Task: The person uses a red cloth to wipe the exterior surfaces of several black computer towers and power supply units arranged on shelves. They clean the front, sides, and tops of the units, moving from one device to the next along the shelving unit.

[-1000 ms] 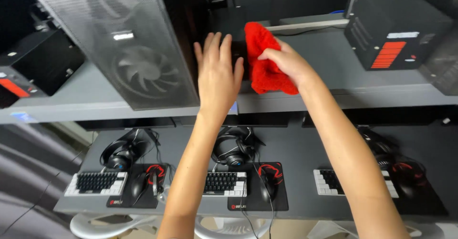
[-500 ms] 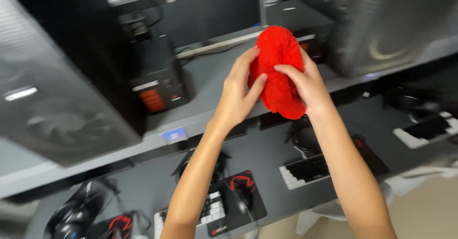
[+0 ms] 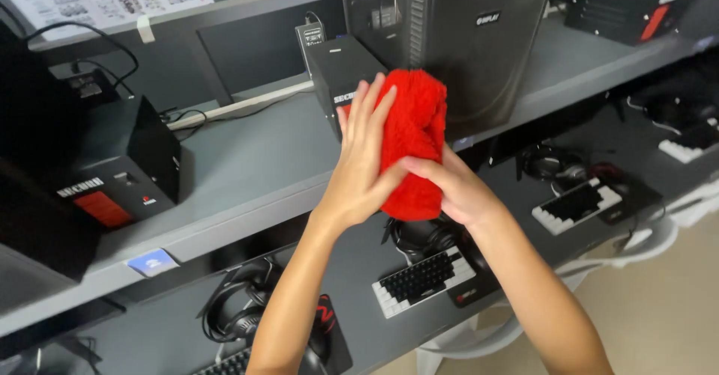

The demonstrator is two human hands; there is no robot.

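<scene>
A fluffy red cloth is bunched upright between both my hands, in the air in front of a grey shelf. My left hand lies flat against its left side with fingers stretched up. My right hand grips its lower right part from underneath. Behind the cloth stands a tall black computer case and a small black box.
A black box with a red label sits on the shelf at left, cables behind it. On the lower desk lie keyboards, headphones, a red-and-black mouse pad and another keyboard at right. A white chair stands below.
The view swung left along the shelf, so the boxes and the case shifted right. Both hands closed around the red cloth and carried it away from the shelf surface.
</scene>
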